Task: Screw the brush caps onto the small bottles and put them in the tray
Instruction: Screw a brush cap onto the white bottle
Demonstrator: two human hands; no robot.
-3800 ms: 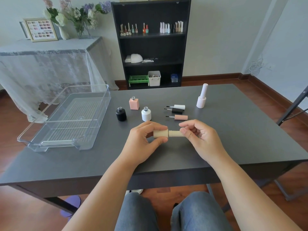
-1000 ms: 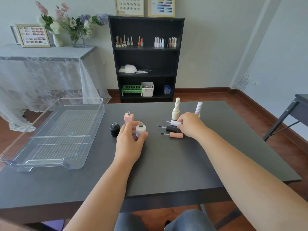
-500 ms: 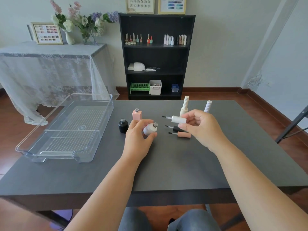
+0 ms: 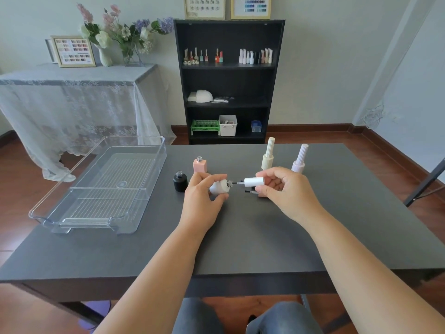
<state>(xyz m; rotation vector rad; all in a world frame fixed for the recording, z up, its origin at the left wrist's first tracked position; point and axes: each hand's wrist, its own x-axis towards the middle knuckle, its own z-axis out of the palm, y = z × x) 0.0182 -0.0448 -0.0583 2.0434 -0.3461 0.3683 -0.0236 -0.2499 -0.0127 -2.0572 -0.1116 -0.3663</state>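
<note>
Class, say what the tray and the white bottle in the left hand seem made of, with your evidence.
Tray: clear glossy plastic, probably; the table shows through its walls. White bottle: matte, opaque coating, with no glare; glass or plastic underneath cannot be told.

A black shelf (image 4: pixel 228 80) stands against a pale wall (image 4: pixel 325 68); a lace-draped side table (image 4: pixel 72 92) holds flowers (image 4: pixel 122 32); the floor (image 4: pixel 385 145) is reddish wood.

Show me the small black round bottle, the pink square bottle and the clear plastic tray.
Small black round bottle (image 4: pixel 180 183), head view, on its body.
Pink square bottle (image 4: pixel 200 166), head view, on its front face.
Clear plastic tray (image 4: pixel 157 165), head view, on its right wall.
</note>
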